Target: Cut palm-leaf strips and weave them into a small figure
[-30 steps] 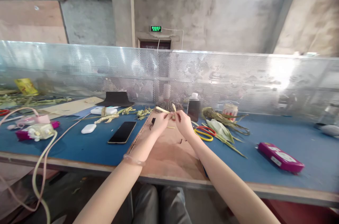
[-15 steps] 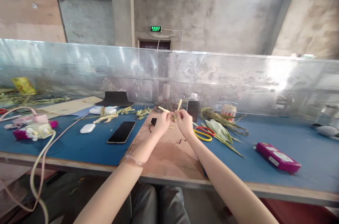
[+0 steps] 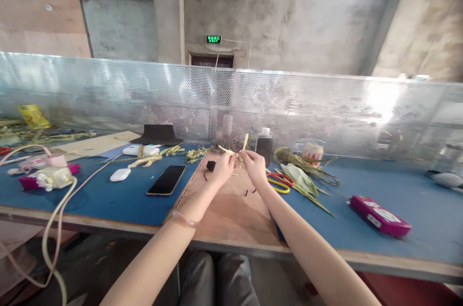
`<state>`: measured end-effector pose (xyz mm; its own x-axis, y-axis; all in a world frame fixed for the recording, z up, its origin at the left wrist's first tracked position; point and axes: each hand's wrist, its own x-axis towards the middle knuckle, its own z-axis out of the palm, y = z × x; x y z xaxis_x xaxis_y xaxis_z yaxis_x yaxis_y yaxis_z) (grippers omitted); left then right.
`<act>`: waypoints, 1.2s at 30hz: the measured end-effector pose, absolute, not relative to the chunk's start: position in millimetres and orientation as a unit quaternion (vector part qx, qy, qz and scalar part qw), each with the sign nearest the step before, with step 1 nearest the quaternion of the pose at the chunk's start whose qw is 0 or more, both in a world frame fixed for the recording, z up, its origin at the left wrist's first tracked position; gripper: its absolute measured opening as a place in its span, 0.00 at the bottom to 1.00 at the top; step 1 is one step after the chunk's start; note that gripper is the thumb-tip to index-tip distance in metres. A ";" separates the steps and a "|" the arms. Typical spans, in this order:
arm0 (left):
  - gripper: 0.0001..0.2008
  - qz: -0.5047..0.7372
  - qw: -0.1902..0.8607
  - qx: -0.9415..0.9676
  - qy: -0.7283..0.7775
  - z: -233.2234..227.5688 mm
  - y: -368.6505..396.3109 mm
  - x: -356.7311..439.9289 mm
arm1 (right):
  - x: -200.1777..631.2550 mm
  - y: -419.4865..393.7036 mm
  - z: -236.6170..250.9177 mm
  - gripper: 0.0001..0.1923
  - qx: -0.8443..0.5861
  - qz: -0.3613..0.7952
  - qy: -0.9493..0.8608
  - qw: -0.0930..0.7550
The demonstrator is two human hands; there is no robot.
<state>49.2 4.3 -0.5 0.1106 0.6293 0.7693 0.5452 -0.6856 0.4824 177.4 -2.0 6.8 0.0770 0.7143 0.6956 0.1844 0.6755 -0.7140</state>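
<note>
Above a brown wooden board (image 3: 231, 214), my left hand (image 3: 224, 167) and my right hand (image 3: 253, 165) are close together with fingertips pinched. Out of my right fingers a pale yellow leaf strip (image 3: 246, 141) sticks upward. Another pale strip (image 3: 224, 150) slants up to the left from my left fingertips. Whether the two pieces join between my fingers is too small to tell. Beside my left hand lies a small black object (image 3: 211, 166) with a thin cord. Red and yellow handled scissors (image 3: 280, 182) lie just right of my right wrist.
Green leaves (image 3: 298, 178) and a dried bundle lie right of the scissors, with a magenta box (image 3: 379, 216) farther right. Left of the board are a phone (image 3: 166, 180), a white case (image 3: 120, 175) and leaf scraps (image 3: 197, 154). Behind stand a bottle (image 3: 265, 144) and a perforated metal screen (image 3: 181, 99).
Both hands stay nearly in place, fingertips still pinched. The strip in my right fingers stands slightly more upright, and the other strip's tip has shifted a little to the right.
</note>
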 end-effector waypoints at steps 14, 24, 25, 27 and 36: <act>0.14 0.553 0.150 0.723 0.386 1.9 0.1 49.9 | 173.2 9.0 -1.7 0.21 -0.330 0.239 -0.643 0.649; 0.17 0.546 0.277 0.720 0.325 4.4 -3.2 42.9 | 179.0 9.2 3.8 0.10 -0.306 0.344 -0.644 0.611; 0.17 0.545 0.271 0.723 0.326 4.9 -2.9 41.0 | 180.4 10.0 3.8 0.09 -0.308 0.339 -0.651 0.605; 0.17 0.543 0.263 0.727 0.327 5.9 -1.9 37.6 | 183.1 11.9 2.9 0.08 -0.312 0.314 -0.675 0.591; 0.19 0.538 0.270 0.717 0.352 5.8 1.6 28.9 | 190.1 15.3 -0.5 0.07 -0.279 0.075 -0.818 0.497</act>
<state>28.9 1.6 5.8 0.1733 0.7958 0.5802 0.2141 -0.6055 0.7665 190.1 15.3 -0.5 -0.3501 0.5320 0.7710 0.3821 0.8326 -0.4010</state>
